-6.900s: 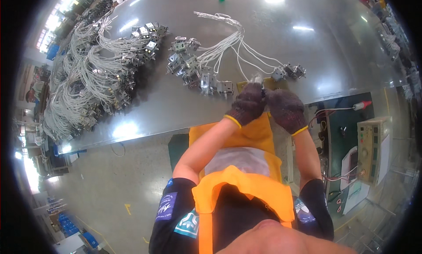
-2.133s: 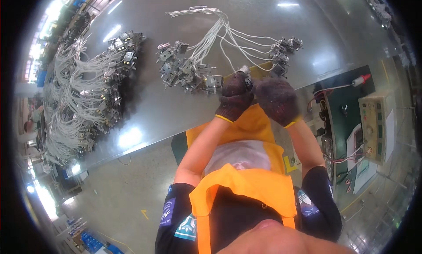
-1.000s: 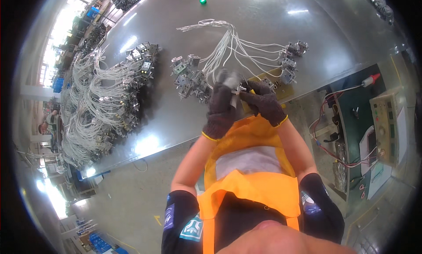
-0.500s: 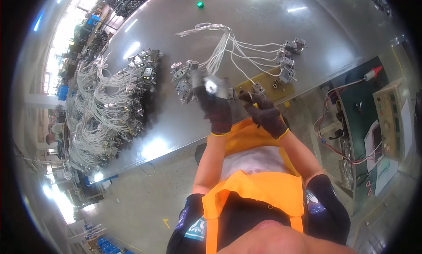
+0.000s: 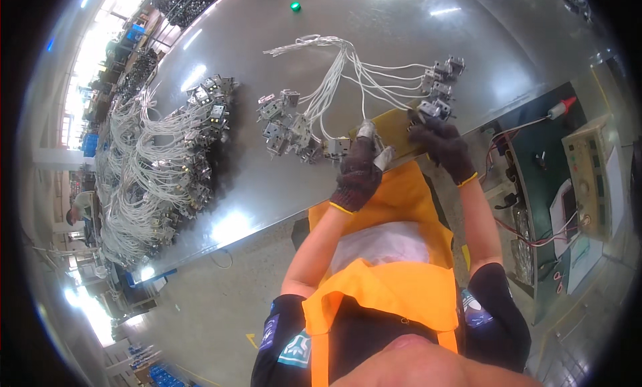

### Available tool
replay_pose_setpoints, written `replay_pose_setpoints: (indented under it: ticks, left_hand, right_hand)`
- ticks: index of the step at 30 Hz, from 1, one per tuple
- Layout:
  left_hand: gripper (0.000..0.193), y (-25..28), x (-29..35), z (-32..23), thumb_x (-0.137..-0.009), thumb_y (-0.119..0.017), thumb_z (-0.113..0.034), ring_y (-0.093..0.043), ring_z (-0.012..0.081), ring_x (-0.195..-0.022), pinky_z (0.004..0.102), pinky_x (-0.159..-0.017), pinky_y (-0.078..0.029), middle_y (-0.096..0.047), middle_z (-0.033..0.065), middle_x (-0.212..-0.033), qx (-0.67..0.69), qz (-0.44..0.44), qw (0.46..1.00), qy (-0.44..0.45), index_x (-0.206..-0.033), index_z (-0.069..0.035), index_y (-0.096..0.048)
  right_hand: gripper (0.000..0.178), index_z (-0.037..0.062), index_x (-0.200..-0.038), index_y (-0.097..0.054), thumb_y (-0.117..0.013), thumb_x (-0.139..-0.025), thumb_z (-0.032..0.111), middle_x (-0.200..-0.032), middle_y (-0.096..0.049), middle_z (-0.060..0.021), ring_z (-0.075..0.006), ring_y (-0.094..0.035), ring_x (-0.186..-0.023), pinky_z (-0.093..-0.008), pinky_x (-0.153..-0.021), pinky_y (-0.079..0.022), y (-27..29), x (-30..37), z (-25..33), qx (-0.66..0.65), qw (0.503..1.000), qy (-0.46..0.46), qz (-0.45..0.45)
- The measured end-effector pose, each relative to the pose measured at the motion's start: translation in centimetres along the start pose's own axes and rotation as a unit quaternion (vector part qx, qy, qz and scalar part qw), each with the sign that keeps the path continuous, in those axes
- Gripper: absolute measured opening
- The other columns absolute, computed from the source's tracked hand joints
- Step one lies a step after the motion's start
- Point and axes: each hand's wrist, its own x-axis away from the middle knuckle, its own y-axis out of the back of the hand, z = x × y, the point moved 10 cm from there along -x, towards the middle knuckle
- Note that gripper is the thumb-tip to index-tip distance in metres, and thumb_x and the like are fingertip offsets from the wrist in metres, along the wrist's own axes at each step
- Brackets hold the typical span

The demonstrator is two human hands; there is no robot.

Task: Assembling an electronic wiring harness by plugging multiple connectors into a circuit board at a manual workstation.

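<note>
Two gloved hands are working at the near edge of the grey table in the head view — the left hand is pinching a small metal connector, fingers pressed together. The right hand is closing on another connector of the same white-wire harness, which is fanning away up-left — no containers showing.

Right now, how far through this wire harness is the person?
Done, apparently: a big heap of wired connectors lies at the table's left. In hand: the left hand grips a small metal connector; the right hand touches the connectors on the spread white wires. Left: cannot tell.
</note>
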Motion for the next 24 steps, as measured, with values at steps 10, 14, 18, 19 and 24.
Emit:
replay_pose_setpoints:
  ticks: [10, 14, 18, 19, 24]
  left_hand:
    - [0.06, 0.4, -1.5, -0.5, -0.09, -0.066, -0.018, -0.055, 0.0424, -0.115, 0.0431, -0.096, -0.046, -0.053, 0.0283, -0.126, -0.045, -0.144, 0.988, -0.019, -0.139, 0.005, -0.039]
    - [0.065, -0.8, -2.3, 0.4, -0.085, -0.072, -0.018, -0.054, 0.0392, -0.12, 0.0444, -0.099, -0.045, -0.054, 0.0266, -0.128, -0.036, -0.08, 0.996, 0.011, -0.138, 0.003, -0.042]
    - [0.067, -1.6, -2.4, 1.8, -0.081, -0.076, -0.02, -0.057, 0.039, -0.116, 0.0439, -0.096, -0.047, -0.056, 0.0256, -0.125, -0.006, -0.051, 0.999, 0.016, -0.136, 0.001, -0.044]
    - [0.069, -1.5, -2.4, 1.6, -0.079, -0.077, -0.02, -0.058, 0.039, -0.113, 0.0435, -0.093, -0.048, -0.057, 0.0249, -0.123, 0.022, -0.053, 0.998, 0.0, -0.136, 0.0, -0.044]
    - [0.066, -1.1, -2.6, 0.7, -0.078, -0.078, -0.019, -0.063, 0.0385, -0.1, 0.0428, -0.083, -0.051, -0.062, 0.0234, -0.112, -0.002, -0.074, 0.997, -0.038, -0.134, -0.001, -0.048]
  right_hand:
    - [0.037, 0.0111, -0.131, -0.061, -0.058, -0.095, 0.019, -0.099, -0.073, -0.0084, -0.0164, -0.068, -0.084, -0.0304, -0.072, -0.053, -2.3, 1.2, 4.5, 0.261, 0.954, 0.135, 0.06]
    - [0.038, 0.0118, -0.131, -0.06, -0.059, -0.093, 0.018, -0.098, -0.07, -0.0123, -0.0285, -0.067, -0.085, -0.0367, -0.073, -0.052, -4.4, 2.1, 6.9, 0.356, 0.907, 0.212, 0.077]
    - [0.033, 0.0118, -0.121, -0.063, -0.06, -0.088, 0.016, -0.089, -0.066, -0.0134, -0.0346, -0.063, -0.081, -0.0431, -0.072, -0.051, -6.9, 2.0, 7.4, 0.501, 0.841, 0.178, 0.102]
    - [0.028, 0.0117, -0.116, -0.064, -0.059, -0.088, 0.015, -0.085, -0.065, -0.013, -0.0342, -0.062, -0.079, -0.0443, -0.071, -0.051, -7.2, 1.9, 7.0, 0.509, 0.836, 0.17, 0.112]
    - [0.015, 0.0091, -0.091, -0.065, -0.057, -0.084, 0.019, -0.073, -0.062, -0.0149, -0.0349, -0.063, -0.065, -0.0444, -0.059, -0.051, -8.5, 2.0, 7.9, 0.589, 0.765, 0.259, 0.034]
